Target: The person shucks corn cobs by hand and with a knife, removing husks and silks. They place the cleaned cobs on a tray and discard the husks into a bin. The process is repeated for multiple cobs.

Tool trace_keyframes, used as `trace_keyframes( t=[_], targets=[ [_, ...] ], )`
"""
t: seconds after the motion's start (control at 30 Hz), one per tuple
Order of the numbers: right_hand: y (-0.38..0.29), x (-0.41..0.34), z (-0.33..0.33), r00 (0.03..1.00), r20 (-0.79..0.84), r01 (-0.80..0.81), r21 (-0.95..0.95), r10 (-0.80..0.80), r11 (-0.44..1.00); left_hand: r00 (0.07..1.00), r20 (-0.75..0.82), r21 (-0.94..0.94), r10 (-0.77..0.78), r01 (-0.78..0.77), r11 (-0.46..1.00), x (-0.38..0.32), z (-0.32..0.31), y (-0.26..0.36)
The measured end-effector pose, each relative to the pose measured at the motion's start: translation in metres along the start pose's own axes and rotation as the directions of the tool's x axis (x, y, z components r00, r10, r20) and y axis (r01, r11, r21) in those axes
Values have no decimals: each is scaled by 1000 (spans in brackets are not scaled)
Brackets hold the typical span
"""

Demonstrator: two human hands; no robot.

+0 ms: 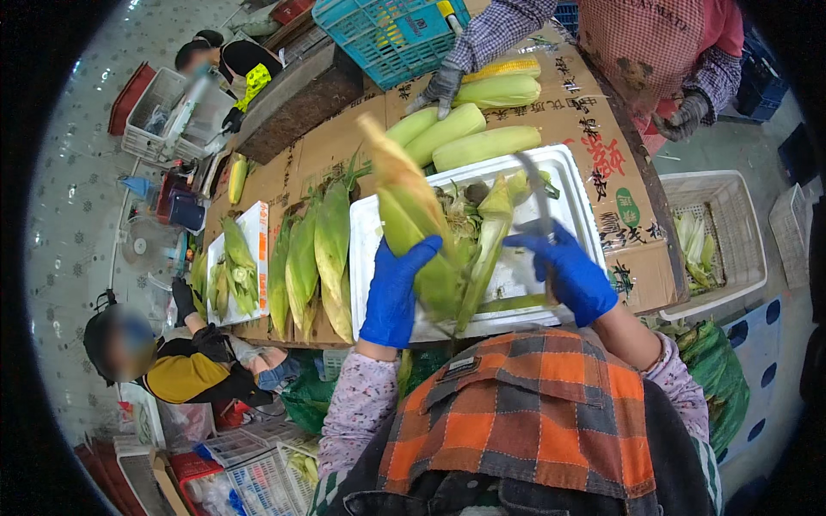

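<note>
In a blue glove, my left hand [399, 290] grips an ear of corn in its husk [413, 219], tip pointing up and away, blurred by motion. My right hand [571, 267], gloved alike, holds a curved metal blade [537, 187], perhaps a sickle or knife; its handle is mostly hidden. Both hands are over a white foam tray [568, 161] that holds husk scraps [487, 251] and cut ends. Left of the tray lie several unhusked ears [329, 238]. Beyond it are several pale green, mostly peeled ears [487, 147] and one with yellow kernels bare [510, 68].
A co-worker's gloved hand [442, 90] touches the peeled ears. A blue plastic crate [393, 45] and a dark block [303, 97] stand at the far side. Another white tray [261, 258] with corn lies left. A white crate [742, 245] with husks stands right of the cardboard-covered table [639, 264].
</note>
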State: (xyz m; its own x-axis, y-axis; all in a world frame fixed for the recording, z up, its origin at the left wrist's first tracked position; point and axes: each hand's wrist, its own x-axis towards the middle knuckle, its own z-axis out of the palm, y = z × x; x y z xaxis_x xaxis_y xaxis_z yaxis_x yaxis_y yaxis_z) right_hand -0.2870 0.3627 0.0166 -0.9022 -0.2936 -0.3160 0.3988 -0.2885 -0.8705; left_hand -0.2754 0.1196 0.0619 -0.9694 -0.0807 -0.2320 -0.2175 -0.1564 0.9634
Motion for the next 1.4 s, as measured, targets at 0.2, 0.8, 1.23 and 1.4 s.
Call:
trace_keyframes(
  t=[0.2, 0.8, 1.23, 1.4],
  targets=[
    [13, -5, 3, 984, -56, 141, -344, -170, 928, 989, 82, 817, 126, -139, 559, 18, -14, -53],
    [28, 16, 8, 957, 217, 209, -976, -192, -60, 964, 51, 982, 261, -95, 160, 10, 14, -91],
    [10, 61, 3, 910, 395, 405, -913, 127, -55, 987, -35, 936, 155, -23, 352, 21, 4, -89],
    [30, 83, -16, 858, 486, 504, -860, 168, -84, 991, 0, 938, 135, -47, 342, 23, 7, -90]
  ],
)
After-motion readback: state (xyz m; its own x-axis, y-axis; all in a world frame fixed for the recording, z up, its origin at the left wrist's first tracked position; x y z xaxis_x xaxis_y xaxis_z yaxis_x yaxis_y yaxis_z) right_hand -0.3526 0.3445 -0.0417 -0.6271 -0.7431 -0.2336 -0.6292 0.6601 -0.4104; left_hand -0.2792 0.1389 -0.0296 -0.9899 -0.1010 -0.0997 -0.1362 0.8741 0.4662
